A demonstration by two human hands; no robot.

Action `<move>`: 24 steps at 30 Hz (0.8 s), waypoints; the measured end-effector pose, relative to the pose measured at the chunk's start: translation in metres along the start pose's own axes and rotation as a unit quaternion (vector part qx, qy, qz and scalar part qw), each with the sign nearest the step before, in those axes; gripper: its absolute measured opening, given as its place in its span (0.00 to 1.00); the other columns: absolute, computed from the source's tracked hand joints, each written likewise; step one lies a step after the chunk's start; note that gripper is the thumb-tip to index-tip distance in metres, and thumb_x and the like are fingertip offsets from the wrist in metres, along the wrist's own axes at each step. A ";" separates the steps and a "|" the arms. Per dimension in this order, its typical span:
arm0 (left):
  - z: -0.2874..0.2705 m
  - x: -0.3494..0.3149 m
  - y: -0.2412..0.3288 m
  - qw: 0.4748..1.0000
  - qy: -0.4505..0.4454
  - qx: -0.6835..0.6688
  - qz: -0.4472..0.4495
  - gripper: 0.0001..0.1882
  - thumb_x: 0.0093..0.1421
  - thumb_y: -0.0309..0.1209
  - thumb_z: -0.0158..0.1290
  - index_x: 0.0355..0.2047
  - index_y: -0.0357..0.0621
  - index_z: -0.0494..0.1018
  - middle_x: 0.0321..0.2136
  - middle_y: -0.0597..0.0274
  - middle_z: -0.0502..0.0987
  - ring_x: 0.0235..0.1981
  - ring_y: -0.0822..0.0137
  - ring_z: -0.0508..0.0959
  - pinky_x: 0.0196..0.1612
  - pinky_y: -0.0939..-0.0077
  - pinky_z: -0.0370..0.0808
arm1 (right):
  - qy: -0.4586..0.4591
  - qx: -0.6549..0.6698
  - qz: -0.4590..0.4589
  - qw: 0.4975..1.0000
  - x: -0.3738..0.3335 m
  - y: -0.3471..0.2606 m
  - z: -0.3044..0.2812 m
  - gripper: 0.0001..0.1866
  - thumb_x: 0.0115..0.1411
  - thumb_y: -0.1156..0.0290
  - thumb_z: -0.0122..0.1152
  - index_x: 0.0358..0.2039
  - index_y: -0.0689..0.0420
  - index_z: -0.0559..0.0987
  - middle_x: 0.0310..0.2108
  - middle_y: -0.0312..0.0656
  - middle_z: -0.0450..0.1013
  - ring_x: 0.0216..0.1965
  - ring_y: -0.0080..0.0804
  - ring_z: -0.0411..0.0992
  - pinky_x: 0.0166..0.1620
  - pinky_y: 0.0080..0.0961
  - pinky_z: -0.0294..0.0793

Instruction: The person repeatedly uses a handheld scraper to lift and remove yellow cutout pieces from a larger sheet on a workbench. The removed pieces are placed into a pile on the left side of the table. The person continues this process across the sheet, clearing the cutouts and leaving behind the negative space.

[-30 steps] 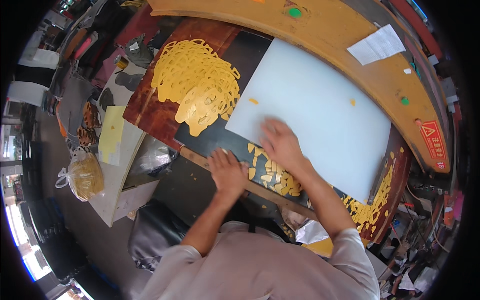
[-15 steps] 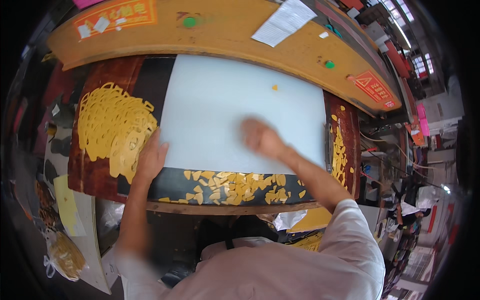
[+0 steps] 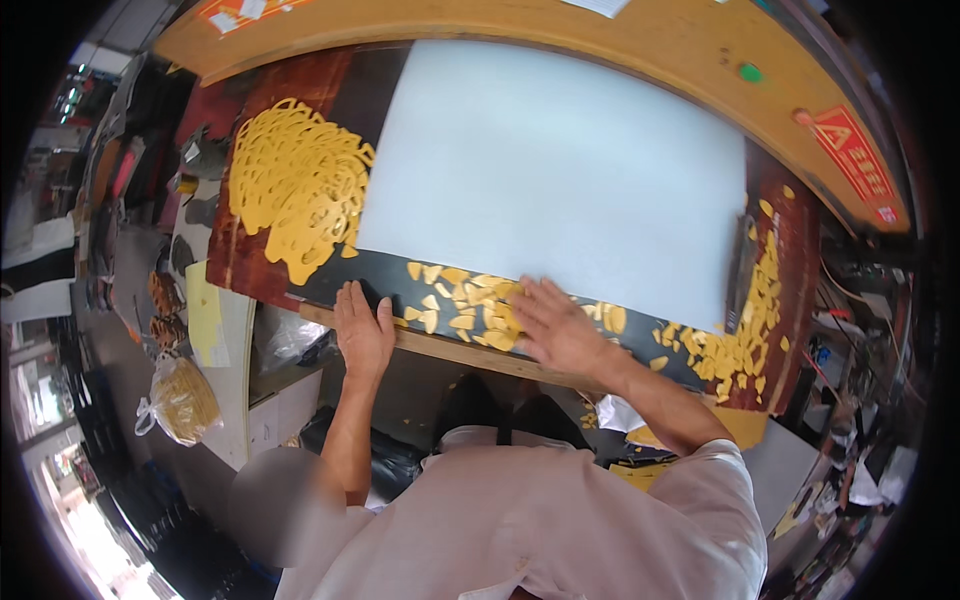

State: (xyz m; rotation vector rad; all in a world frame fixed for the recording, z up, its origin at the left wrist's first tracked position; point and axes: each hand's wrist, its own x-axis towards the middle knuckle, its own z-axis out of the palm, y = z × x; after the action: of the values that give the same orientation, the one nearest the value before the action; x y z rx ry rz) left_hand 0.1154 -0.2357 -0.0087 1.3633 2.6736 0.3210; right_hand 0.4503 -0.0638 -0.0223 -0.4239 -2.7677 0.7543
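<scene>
My right hand (image 3: 562, 326) lies with its fingers spread over small yellow cut-out scraps (image 3: 472, 298) on the dark front strip (image 3: 385, 275) of the table. At the table's front edge, my left hand (image 3: 364, 328) is open too, thumb out, with a few scraps beside the thumb. Neither hand grips anything that I can see. Behind them is a white cutting board (image 3: 555, 160). To its left lies a heap of yellow sheets with cut-out holes (image 3: 305, 180). What is under my right palm is hidden.
A yellow-brown machine beam (image 3: 640, 50) with a green button (image 3: 750, 72) and a red warning sticker (image 3: 852, 160) spans the back. More scraps (image 3: 745, 330) pile up at the right end. A plastic bag of yellow pieces (image 3: 180, 400) hangs at the lower left.
My right hand has come down from the white board onto the scraps. My left hand has left the yellow sheets for the front edge. More scraps lie front right; the board's lone scrap is gone.
</scene>
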 end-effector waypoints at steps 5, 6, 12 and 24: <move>0.063 -0.009 0.102 0.996 0.011 0.022 -0.084 0.44 0.74 0.57 0.46 0.77 0.34 0.58 0.77 0.27 0.53 0.77 0.25 0.50 0.76 0.32 0.50 | 0.054 0.024 0.090 0.994 -0.085 -0.012 -0.037 0.20 0.65 0.66 0.68 0.55 0.60 0.82 0.63 0.52 0.72 0.73 0.58 0.64 0.76 0.54 0.62; 0.076 -0.015 0.131 0.995 -0.010 0.028 -0.095 0.45 0.74 0.56 0.47 0.76 0.30 0.57 0.76 0.25 0.52 0.77 0.25 0.49 0.76 0.32 0.49 | 0.087 0.024 0.110 0.990 -0.095 -0.010 -0.041 0.18 0.64 0.68 0.69 0.53 0.59 0.84 0.63 0.52 0.73 0.72 0.60 0.65 0.75 0.55 0.64; 0.128 -0.083 0.290 0.991 0.042 -0.076 -0.098 0.49 0.71 0.52 0.53 0.72 0.14 0.54 0.74 0.15 0.48 0.76 0.21 0.47 0.77 0.32 0.45 | 0.229 0.073 0.256 0.937 -0.220 -0.009 -0.056 0.11 0.64 0.76 0.67 0.47 0.60 0.87 0.54 0.50 0.80 0.63 0.57 0.75 0.66 0.46 0.76; 0.134 -0.210 0.460 0.950 -0.105 -0.253 0.151 0.37 0.69 0.39 0.56 0.70 0.24 0.64 0.71 0.13 0.54 0.74 0.18 0.52 0.77 0.34 0.47 | 0.333 0.064 0.431 0.836 -0.362 -0.049 -0.075 0.10 0.70 0.75 0.64 0.48 0.64 0.87 0.55 0.50 0.81 0.61 0.49 0.77 0.66 0.40 0.74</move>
State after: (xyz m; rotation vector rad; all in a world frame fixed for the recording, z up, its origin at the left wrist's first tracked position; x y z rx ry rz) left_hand 0.6270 -0.1253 -0.0241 1.5180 2.0114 0.7793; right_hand 0.7986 -0.1923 0.0107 -1.6032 -1.7735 0.7398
